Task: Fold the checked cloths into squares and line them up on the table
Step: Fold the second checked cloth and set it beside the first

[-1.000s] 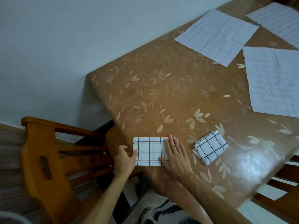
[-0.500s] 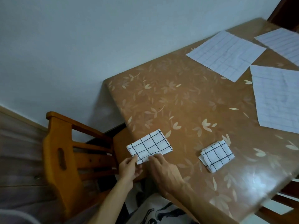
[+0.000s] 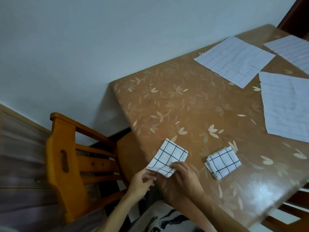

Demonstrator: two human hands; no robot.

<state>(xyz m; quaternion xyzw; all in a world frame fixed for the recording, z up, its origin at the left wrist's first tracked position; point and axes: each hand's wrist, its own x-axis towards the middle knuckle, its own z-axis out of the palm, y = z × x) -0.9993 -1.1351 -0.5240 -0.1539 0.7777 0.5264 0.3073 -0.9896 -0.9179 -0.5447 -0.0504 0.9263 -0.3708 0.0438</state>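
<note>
A half-folded white cloth with black checks (image 3: 168, 156) lies at the table's near left corner, its near end lifted. My left hand (image 3: 141, 182) pinches that lifted near-left corner. My right hand (image 3: 185, 177) holds the cloth's near-right edge with curled fingers. A second checked cloth, folded into a small square (image 3: 223, 162), lies flat to the right. Three unfolded checked cloths lie spread out further back: one in the middle (image 3: 234, 60), one at the right edge (image 3: 287, 106), one at the far right (image 3: 294, 50).
The table (image 3: 192, 106) has a brown leaf-patterned cover and stands against a white wall. A wooden chair (image 3: 70, 158) stands to its left, close to the corner. Another chair's rails (image 3: 291, 208) show at the bottom right.
The cloth lay flat under my right palm a second ago. Both hands have since taken its near edge and lifted it, and the cloth has turned at an angle.
</note>
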